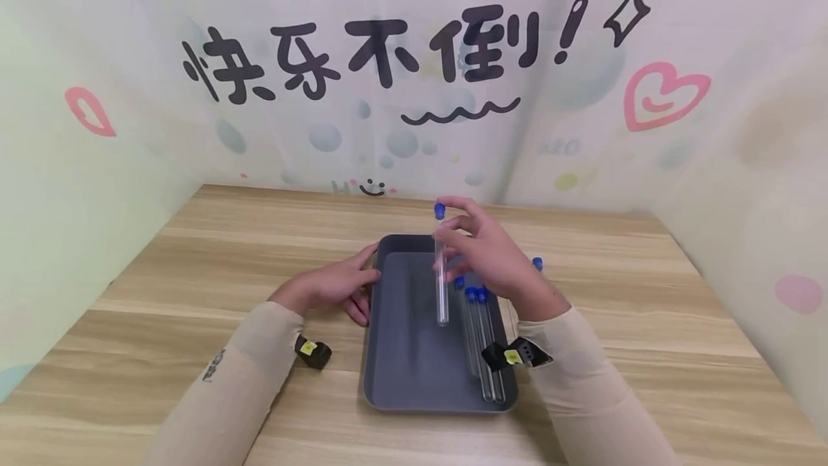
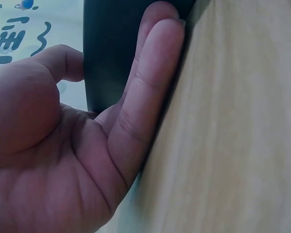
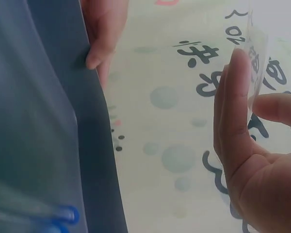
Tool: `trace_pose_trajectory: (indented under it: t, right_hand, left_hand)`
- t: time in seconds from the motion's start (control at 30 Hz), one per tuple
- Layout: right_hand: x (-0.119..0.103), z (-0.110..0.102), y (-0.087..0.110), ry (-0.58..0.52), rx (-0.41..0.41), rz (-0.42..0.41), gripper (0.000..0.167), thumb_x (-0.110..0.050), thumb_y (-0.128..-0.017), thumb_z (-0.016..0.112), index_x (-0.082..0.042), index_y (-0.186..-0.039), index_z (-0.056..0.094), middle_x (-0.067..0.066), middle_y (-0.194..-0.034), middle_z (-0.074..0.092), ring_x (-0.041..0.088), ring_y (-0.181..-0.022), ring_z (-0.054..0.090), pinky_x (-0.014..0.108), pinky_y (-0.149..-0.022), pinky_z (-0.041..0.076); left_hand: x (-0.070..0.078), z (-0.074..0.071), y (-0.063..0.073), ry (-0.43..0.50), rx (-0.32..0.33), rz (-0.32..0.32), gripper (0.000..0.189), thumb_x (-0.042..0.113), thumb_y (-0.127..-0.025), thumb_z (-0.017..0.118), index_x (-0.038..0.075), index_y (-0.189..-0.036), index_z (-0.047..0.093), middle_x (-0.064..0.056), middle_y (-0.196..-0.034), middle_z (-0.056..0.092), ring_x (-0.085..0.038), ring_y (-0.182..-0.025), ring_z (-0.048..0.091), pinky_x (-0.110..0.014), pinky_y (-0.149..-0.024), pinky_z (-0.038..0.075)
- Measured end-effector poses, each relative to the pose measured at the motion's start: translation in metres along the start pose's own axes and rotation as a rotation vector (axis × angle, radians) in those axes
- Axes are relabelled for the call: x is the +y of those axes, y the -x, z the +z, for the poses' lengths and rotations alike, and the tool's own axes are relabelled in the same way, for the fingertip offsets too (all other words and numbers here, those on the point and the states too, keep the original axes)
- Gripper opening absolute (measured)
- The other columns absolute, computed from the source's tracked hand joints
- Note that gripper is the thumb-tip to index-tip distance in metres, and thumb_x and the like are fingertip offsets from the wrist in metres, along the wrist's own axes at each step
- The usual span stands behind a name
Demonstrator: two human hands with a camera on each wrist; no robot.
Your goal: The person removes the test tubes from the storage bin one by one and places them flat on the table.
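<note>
My right hand (image 1: pixel 488 247) pinches a clear test tube (image 1: pixel 443 293) with a blue cap between thumb and fingers. The tube is held nearly upright above the grey tray (image 1: pixel 404 390), cap at the top. Several more blue-capped test tubes (image 1: pixel 481 351) lie lengthwise along the tray's right side; my right forearm partly covers them. At the tray's left wall, my left hand (image 1: pixel 339 286) holds the edge: the thumb hooks over the rim and the fingers (image 2: pixel 143 87) lie along the outer wall. In the right wrist view the held tube is faint against the bright background.
Another blue cap (image 1: pixel 537 263) shows right of the tray, behind my right wrist; its tube is mostly hidden. The tray stands on a wood-grain table (image 1: pixel 310 408). A printed cloth (image 1: pixel 362 142) hangs at the table's back edge, with pale walls on both sides.
</note>
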State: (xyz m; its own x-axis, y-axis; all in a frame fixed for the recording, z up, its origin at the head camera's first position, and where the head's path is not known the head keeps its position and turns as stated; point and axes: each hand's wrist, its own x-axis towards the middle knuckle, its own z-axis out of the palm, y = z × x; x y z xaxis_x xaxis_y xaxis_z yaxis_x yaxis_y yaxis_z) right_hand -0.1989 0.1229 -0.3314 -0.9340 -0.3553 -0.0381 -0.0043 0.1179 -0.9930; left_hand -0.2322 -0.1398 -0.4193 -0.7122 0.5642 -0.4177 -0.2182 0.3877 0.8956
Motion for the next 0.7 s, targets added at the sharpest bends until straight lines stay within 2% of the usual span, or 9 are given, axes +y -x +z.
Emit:
trace_pose_trajectory:
  t: [0.13,0.23,0.37,0.7]
  right_hand:
    - [0.003,-0.012,0.006,0.017,0.033,0.007,0.054,-0.014,-0.100,0.058,-0.022,-0.149,0.037,0.020,-0.121,0.054,0.022,-0.070,0.069,0.039,-0.063,0.063]
    - [0.007,-0.024,0.011,0.028,0.045,0.000,0.058,-0.012,-0.099,0.060,-0.019,-0.151,0.035,0.020,-0.120,0.053,0.021,-0.069,0.069,0.040,-0.065,0.063]
    - [0.013,-0.041,0.019,0.038,0.064,0.003,0.063,-0.008,-0.098,0.060,-0.017,-0.153,0.032,0.013,-0.116,0.053,0.019,-0.068,0.067,0.039,-0.065,0.063]
    - [0.023,-0.077,0.038,0.138,0.123,0.041,0.067,-0.011,-0.098,0.061,-0.018,-0.157,0.028,0.017,-0.124,0.051,0.014,-0.073,0.066,0.036,-0.067,0.063]
  left_hand:
    - [0.000,0.000,0.001,-0.008,-0.003,0.004,0.066,0.024,-0.108,0.035,0.044,-0.158,-0.002,-0.023,-0.090,0.066,-0.027,-0.068,0.071,-0.046,-0.067,0.064]
    - [0.000,0.000,0.001,-0.013,-0.007,0.007,0.065,0.024,-0.108,0.034,0.044,-0.158,-0.002,-0.023,-0.091,0.065,-0.028,-0.068,0.071,-0.046,-0.067,0.064]
    - [-0.001,0.000,0.001,-0.016,-0.010,0.012,0.064,0.024,-0.109,0.033,0.044,-0.158,-0.002,-0.023,-0.093,0.066,-0.028,-0.070,0.071,-0.046,-0.067,0.064]
    - [-0.001,-0.001,0.002,-0.018,-0.019,0.015,0.064,0.025,-0.109,0.033,0.044,-0.158,-0.003,-0.024,-0.096,0.066,-0.028,-0.071,0.071,-0.045,-0.067,0.064]
